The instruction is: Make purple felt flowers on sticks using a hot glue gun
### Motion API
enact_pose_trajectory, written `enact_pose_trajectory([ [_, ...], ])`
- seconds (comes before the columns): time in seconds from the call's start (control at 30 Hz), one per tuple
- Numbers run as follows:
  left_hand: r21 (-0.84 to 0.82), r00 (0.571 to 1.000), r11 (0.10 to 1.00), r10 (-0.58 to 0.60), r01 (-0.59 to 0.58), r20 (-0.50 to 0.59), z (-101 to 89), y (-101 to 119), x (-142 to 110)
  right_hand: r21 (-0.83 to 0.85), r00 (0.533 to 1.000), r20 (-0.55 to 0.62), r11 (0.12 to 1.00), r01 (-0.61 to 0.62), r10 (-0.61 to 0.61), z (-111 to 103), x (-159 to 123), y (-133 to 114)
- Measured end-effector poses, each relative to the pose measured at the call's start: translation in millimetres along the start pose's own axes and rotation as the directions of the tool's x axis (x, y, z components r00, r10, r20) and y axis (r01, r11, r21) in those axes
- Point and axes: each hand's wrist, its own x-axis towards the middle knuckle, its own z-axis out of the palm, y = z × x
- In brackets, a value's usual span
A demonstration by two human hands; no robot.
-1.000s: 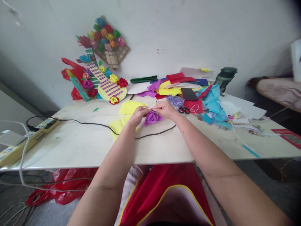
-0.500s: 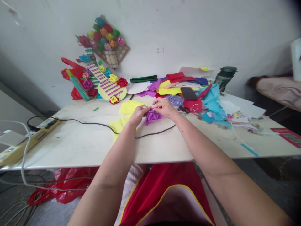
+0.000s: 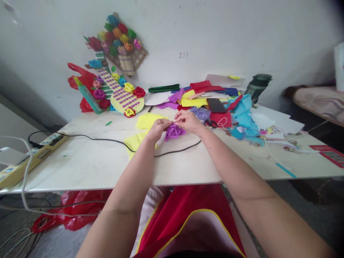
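Note:
A purple paper flower [image 3: 174, 133] hangs between my two hands, its petals facing me and its base up at my fingertips. My left hand [image 3: 159, 129] pinches the base from the left. From the right, my right hand [image 3: 187, 121] is closed with thumb and finger at the same spot. Something thin and pale shows at the fingertips, too small to name. Yellow paper sheets [image 3: 150, 121] lie behind and left of my left hand. A black cable [image 3: 177, 152] runs across the table just below the flower.
Scissors [image 3: 210, 123], a phone [image 3: 216, 105], purple shreds [image 3: 200, 114] and blue paper [image 3: 243, 114] lie to the right. A dark bottle [image 3: 258, 87] stands behind. A flower-decorated cardboard guitar [image 3: 126, 98] leans at the back left; a power strip [image 3: 45, 153] lies at left.
The fingers of my right hand have lifted and curled slightly at the flower's base. The flower has shifted only a little. My view has tilted slightly.

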Motion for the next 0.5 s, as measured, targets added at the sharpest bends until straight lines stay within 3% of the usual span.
enact_pose_trajectory([
  [0.5,0.000,1.000,1.000,0.003,-0.003,0.001,-2.2,-0.6,2.3,-0.003,0.993,0.110,0.999,0.032,-0.032,-13.5,-0.8,-4.7],
])
